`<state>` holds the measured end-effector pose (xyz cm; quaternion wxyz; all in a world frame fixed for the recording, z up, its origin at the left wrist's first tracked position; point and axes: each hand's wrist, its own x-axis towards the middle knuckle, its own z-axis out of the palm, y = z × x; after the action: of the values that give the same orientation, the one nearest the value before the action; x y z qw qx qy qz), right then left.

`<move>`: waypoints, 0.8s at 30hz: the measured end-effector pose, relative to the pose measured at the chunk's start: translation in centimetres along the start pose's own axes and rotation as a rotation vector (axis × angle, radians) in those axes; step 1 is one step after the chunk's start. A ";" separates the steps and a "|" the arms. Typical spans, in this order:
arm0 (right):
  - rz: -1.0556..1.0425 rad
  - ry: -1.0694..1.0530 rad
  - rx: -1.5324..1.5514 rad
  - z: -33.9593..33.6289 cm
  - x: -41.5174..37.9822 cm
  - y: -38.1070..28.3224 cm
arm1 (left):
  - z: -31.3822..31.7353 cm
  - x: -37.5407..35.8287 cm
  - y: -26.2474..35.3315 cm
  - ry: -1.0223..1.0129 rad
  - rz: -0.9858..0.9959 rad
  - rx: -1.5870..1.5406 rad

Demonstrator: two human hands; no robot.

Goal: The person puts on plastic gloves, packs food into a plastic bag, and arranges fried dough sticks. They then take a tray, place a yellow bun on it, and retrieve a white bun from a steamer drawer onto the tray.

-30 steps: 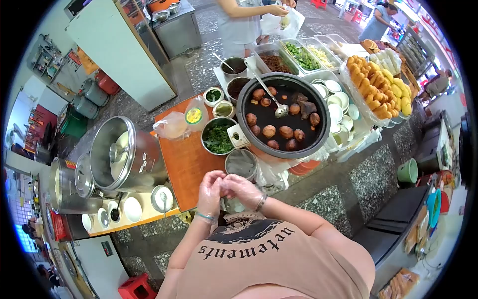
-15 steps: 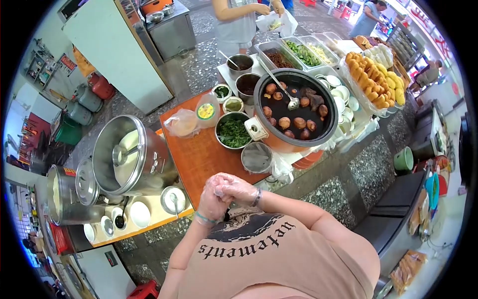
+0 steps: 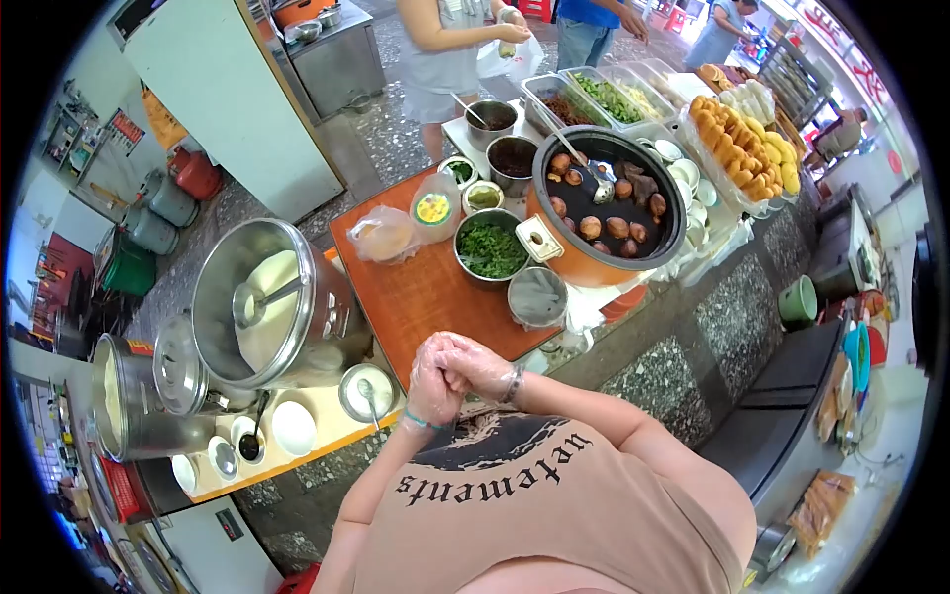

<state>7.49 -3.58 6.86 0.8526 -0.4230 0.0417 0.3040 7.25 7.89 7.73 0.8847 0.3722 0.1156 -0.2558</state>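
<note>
My left hand (image 3: 432,384), in a clear plastic glove, is closed and pressed against my right hand (image 3: 479,365), gloved and closed too. The fingers of both wrap together in front of my chest, and anything between them is hidden. Just beyond them lies the orange-brown tabletop (image 3: 411,302). On it are a bowl of chopped greens (image 3: 490,249), an empty-looking metal bowl (image 3: 537,297), a clear bag (image 3: 383,236) and a tub with a yellow-green label (image 3: 433,208). An orange pot (image 3: 584,259) of dark liquid and brown eggs stands beyond, right of the greens.
At the left are a large steel pot (image 3: 213,332) with a ladle (image 3: 249,304) and a bowl with a spoon (image 3: 366,394). Fried dough sticks (image 3: 727,148) and vegetable trays (image 3: 606,97) sit at the back right. A person (image 3: 435,49) stands across the table holding a bag.
The view has shifted, so the table and pots appear farther right. My hands stay clasped, slightly higher in view. Across the table, the person's bag is lower, and someone in blue shows more fully.
</note>
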 end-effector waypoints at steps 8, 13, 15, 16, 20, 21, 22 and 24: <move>-0.015 0.050 -0.033 1.0 1.1 0.9 | -1.5 0.0 0.5 0.017 0.108 0.242; 0.008 0.065 -0.001 2.1 0.7 0.0 | -2.3 0.1 -0.2 0.036 0.283 0.514; 0.000 0.098 0.017 2.2 0.4 -0.1 | -1.3 -0.4 1.0 0.003 -0.060 0.020; 0.004 0.088 0.013 2.2 0.4 -0.1 | -1.6 -0.3 0.9 0.017 -0.077 -0.009; 0.017 0.078 0.003 2.2 0.1 -0.3 | -1.0 -0.5 1.0 0.013 -0.091 -0.014; 0.021 0.081 -0.010 2.3 0.0 -0.3 | -0.9 -0.6 1.0 0.012 -0.094 -0.011; 0.021 0.081 -0.009 2.2 0.1 -0.2 | -0.7 -0.6 1.0 0.004 -0.082 -0.008; 0.002 0.070 -0.015 1.9 0.3 0.1 | -0.7 -0.5 0.9 -0.003 -0.068 -0.005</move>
<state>7.35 -1.99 7.91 0.8471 -0.4398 0.0697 0.2899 7.31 9.09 7.93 0.8767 0.3654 0.1272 -0.2859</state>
